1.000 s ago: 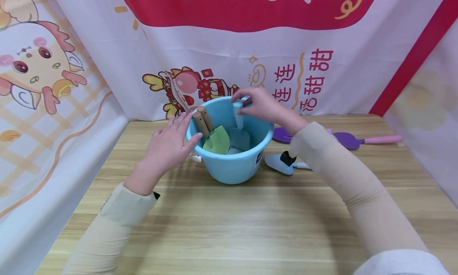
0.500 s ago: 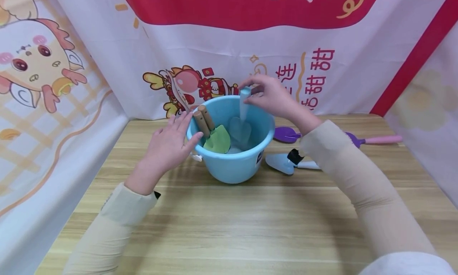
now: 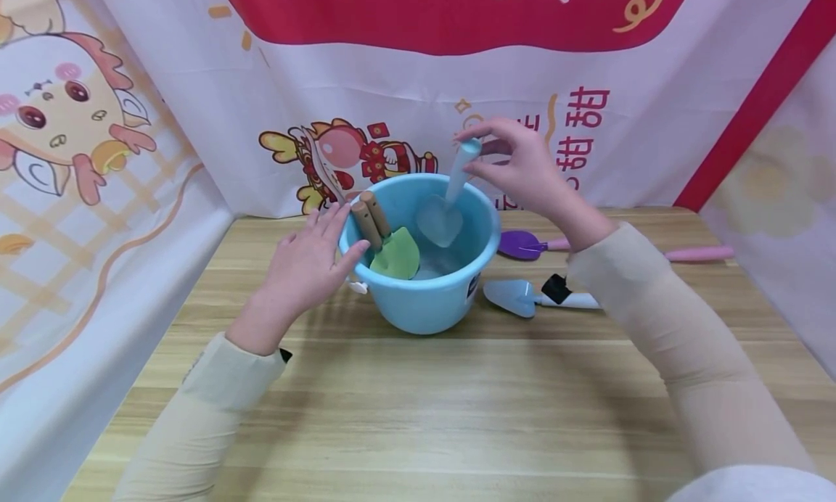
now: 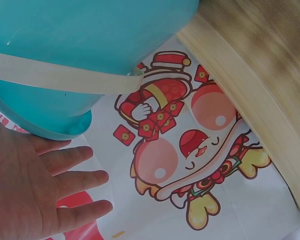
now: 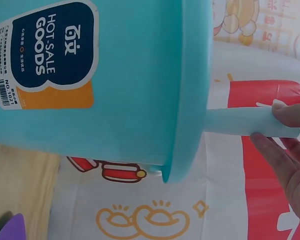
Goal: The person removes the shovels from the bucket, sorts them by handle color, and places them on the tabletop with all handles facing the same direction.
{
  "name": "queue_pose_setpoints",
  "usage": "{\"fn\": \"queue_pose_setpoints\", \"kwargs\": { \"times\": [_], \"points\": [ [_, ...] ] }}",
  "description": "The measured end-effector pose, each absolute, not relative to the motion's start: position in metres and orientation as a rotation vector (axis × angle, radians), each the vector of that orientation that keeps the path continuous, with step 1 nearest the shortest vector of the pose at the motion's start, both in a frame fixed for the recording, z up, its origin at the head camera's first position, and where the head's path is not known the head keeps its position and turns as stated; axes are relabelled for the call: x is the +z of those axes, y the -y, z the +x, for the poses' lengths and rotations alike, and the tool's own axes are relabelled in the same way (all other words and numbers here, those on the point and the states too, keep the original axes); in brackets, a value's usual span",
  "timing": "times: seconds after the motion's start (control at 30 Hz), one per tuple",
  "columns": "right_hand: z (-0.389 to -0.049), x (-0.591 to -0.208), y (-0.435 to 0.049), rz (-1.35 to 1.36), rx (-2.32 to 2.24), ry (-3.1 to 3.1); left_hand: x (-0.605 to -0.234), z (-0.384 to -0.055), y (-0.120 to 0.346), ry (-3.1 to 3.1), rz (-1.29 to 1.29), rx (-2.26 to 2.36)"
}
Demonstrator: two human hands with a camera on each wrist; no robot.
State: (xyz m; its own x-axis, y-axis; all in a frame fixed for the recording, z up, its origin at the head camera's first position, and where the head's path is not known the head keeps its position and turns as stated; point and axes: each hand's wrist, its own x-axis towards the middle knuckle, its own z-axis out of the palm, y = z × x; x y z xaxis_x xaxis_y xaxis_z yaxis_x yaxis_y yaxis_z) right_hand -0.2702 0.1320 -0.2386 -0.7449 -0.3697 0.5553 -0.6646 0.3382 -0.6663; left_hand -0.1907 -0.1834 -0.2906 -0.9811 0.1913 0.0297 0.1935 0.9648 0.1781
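Note:
A light blue bucket (image 3: 424, 306) stands on the wooden table. My right hand (image 3: 522, 168) pinches the top of a pale blue trowel's handle; the blade of this trowel (image 3: 440, 221) hangs inside the bucket, tilted. In the right wrist view the handle (image 5: 240, 121) sticks out past the rim between thumb and fingers. My left hand (image 3: 307, 262) rests against the bucket's left rim, fingers straight; the left wrist view shows them spread beside the rim (image 4: 60, 132). A green trowel (image 3: 397, 255) and two wooden handles (image 3: 369, 223) lean in the bucket, one blade hidden.
Right of the bucket lies a light blue trowel (image 3: 512, 297) with a white handle. Behind it is a purple trowel (image 3: 521, 245) with a pink handle. Another pink handle (image 3: 700, 254) shows beyond my right sleeve. Printed cloth (image 3: 392, 81) hangs behind the table.
My right hand has risen and moved to the right, drawing the pale blue trowel upward inside the bucket and tilting it. My left hand stays at the rim.

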Motion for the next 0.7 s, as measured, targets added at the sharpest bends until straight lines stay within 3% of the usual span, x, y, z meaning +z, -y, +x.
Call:
{"fn": "queue_pose_setpoints", "kwargs": {
  "times": [0.7],
  "points": [
    [-0.25,-0.226,-0.159,0.901,1.48,1.987,-0.29,-0.19,0.184,3.096,-0.31,-0.302]
  ]
}}
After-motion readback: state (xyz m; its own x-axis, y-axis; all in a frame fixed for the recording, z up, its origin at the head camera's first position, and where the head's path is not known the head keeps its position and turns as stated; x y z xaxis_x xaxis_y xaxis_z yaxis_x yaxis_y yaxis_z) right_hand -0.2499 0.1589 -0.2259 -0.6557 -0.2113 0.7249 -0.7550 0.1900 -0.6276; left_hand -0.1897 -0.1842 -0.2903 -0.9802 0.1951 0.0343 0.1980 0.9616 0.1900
